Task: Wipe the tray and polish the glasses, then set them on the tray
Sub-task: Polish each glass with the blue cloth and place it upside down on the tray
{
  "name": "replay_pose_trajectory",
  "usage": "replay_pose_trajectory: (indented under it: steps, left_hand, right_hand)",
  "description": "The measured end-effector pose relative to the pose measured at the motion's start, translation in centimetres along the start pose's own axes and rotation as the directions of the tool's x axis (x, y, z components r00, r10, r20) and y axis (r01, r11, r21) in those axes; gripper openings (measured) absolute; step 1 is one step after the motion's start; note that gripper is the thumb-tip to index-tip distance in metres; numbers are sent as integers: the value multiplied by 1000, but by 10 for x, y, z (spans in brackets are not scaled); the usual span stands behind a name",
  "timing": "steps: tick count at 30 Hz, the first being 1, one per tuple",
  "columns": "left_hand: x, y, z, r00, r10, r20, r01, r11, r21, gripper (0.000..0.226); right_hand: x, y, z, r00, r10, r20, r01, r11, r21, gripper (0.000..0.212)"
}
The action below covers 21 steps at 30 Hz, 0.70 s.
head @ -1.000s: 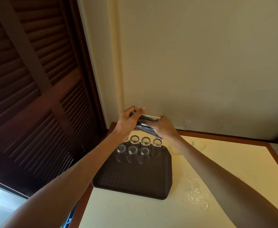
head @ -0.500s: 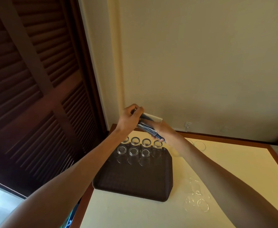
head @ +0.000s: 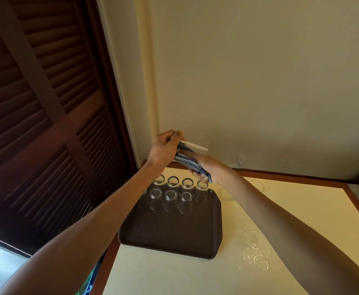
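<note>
Clenched round cloth [head: 188,160] with left grip [head: 164,146] and right grip [head: 213,170], above glasses [head: 172,181] at far end of tray [head: 170,237]. Judged polishing; glass inside unconfirmed. Calls next for gentle placement beside those rows.

Two arms in shot here, and both are bare: the left forearm [head: 85,237] is uncovered from the frame edge right up to the left hand [head: 163,149]. Same on the other side, with the right forearm [head: 291,226] and right hand [head: 211,169] bare too (upper arms fall outside the frame).
</note>
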State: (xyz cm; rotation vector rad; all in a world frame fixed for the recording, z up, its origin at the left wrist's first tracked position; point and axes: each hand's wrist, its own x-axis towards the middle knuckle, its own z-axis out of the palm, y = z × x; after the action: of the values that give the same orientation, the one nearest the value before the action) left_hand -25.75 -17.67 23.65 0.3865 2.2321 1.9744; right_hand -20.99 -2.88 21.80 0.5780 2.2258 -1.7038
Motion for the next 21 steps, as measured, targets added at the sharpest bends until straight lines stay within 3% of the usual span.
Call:
replay_pose_trajectory:
  steps: [2,4,6,7,8,9,10,12,13,15,16,17,19,20,21]
  left_hand:
    - [-3,-2,-1,999,10,34,-8,998,-58,37]
    - [-2,0,-5,982,-118,146,145,972,-186,37]
    - [-1,4,-8,922,-284,263,337,922,-189,39]
    - [-1,5,-8,894,-344,286,395,908,-143,39]
    - [-1,7,-6,882,-380,278,420,902,-99,38]
    - [0,7,-3,890,-387,240,412,909,-59,37]
    - [1,6,0,909,-367,195,380,924,-31,37]
    - [5,3,1,961,-249,117,249,968,13,44]
    - [7,1,2,983,-162,83,159,986,41,48]
    - [6,1,3,999,21,42,-25,996,84,46]
    - [4,0,5,995,89,39,-92,992,88,42]
    - [2,0,6,990,134,42,-137,987,85,40]
    - [-3,0,7,987,138,82,-141,990,21,40]
    - [-4,0,7,989,84,123,-79,996,-48,41]
    - [-4,1,7,984,-7,176,27,993,-112,40]
  right_hand:
    - [0,1,0,999,-14,41,13,1000,22,50]
    - [2,2,-4,967,-221,-131,177,943,-281,40]
    - [-3,-1,-10,831,-494,-256,190,684,-705,14]
    - [-8,-4,-11,755,-612,-236,151,513,-845,9]
    - [-15,-7,-11,696,-690,-199,110,377,-920,11]
    - [-18,-8,-11,677,-716,-170,95,314,-945,13]
    - [-16,-7,-11,667,-725,-171,108,322,-941,13]
    - [-4,0,-11,720,-641,-264,187,547,-816,8]
    - [-3,1,-10,795,-539,-277,243,703,-669,13]
    - [-14,0,-5,928,-333,-165,305,936,-177,30]
    - [-21,0,-4,962,-270,-53,272,961,47,34]
    - [-24,2,-4,967,-253,19,249,959,138,35]
    - [-17,8,-7,959,-278,-50,278,960,6,35]
    - [-9,11,-10,923,-345,-169,304,925,-229,31]
    - [-3,12,-17,854,-453,-256,293,825,-483,22]
